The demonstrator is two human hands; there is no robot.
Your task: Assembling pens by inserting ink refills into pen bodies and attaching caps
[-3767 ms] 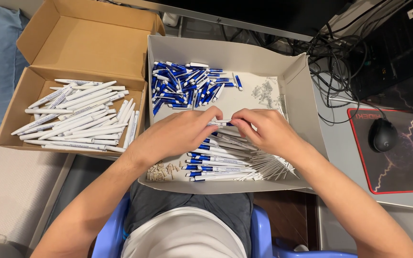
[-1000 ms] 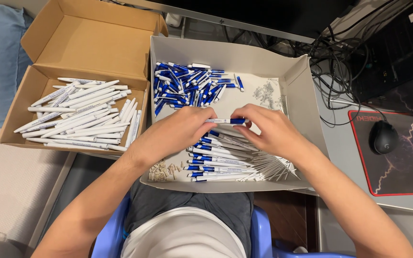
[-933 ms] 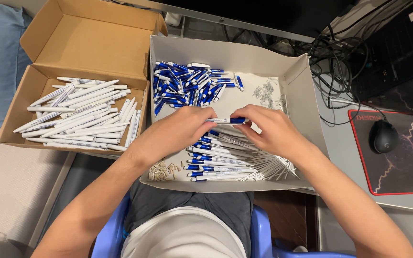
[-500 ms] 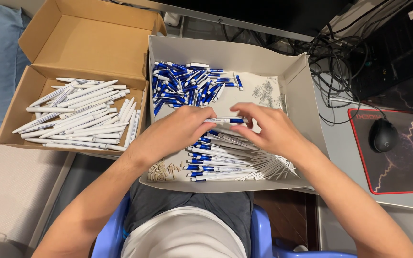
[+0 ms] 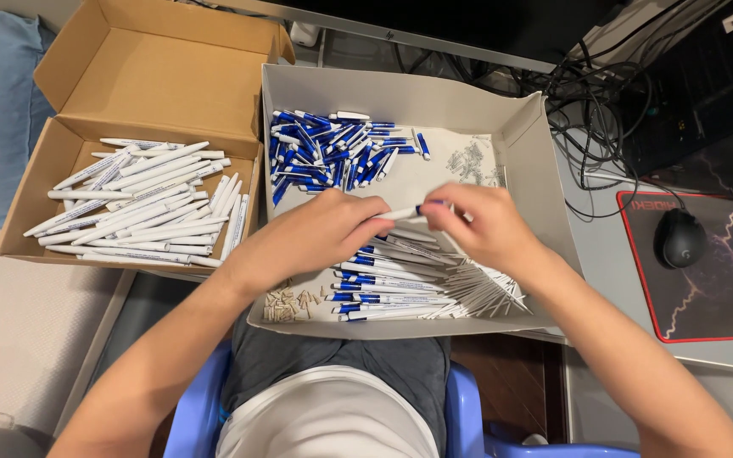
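Head view: left hand (image 5: 320, 233) and right hand (image 5: 477, 225) both pinch one white pen (image 5: 407, 211), held crosswise between them over the grey tray (image 5: 545, 170). Pen's long axis runs left-right. Blue caps (image 5: 332, 153) lie farther back; cardboard box (image 5: 146, 203) sits left.

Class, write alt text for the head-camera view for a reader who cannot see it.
Two hands, left and right, hold a white pen with a blue end over a shallow grey cardboard tray of blue-and-white pen parts. A brown cardboard box of white pens stands to the left.
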